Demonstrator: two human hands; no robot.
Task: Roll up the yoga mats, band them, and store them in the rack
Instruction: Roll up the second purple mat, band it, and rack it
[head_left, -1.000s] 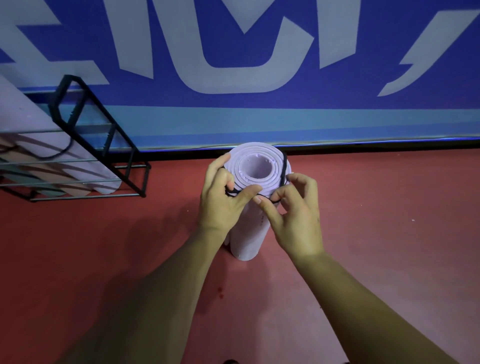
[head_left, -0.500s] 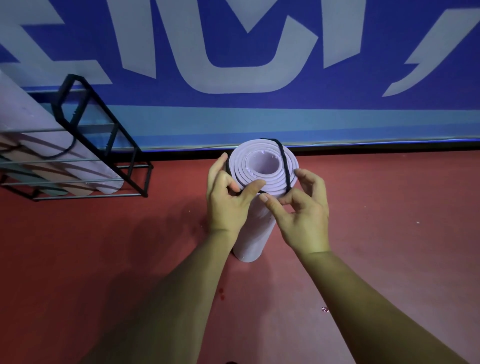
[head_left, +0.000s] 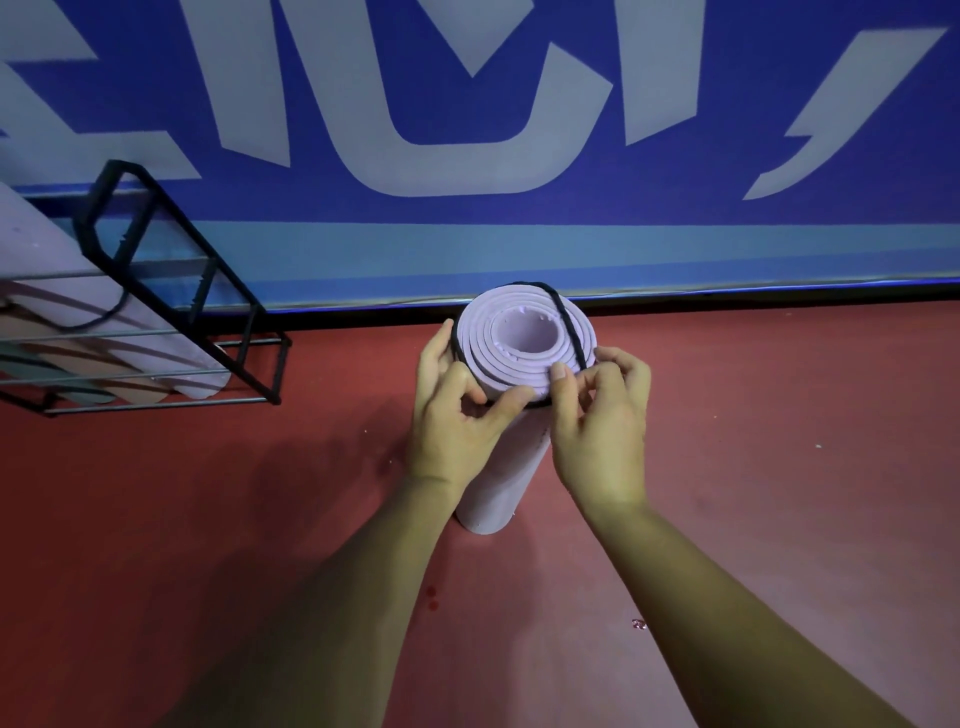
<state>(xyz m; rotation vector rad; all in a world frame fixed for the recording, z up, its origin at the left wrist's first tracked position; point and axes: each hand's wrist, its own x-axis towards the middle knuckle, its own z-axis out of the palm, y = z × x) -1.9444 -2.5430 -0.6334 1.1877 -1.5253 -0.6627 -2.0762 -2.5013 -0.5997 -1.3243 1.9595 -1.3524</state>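
Note:
A rolled lilac yoga mat (head_left: 506, 473) stands upright on the red floor, its spiral top end facing me. A black elastic band (head_left: 566, 325) is stretched over that top end, running round the far rim and across the right side of the spiral. My left hand (head_left: 457, 415) pinches the band at the mat's left near edge. My right hand (head_left: 602, 421) pinches the band at the right near edge, fingers curled. The black wire rack (head_left: 171, 260) stands at the left by the wall, holding several rolled mats (head_left: 47, 270).
A blue wall banner with large pale letters (head_left: 467, 130) runs along the back, close behind the mat. The red floor (head_left: 779, 441) stretches to the right and in front. Small specks of debris (head_left: 638, 623) lie on the floor near my right forearm.
The band has been pulled farther over the mat's top, from the right rim toward the far rim. Both hands shifted slightly along the near edge.

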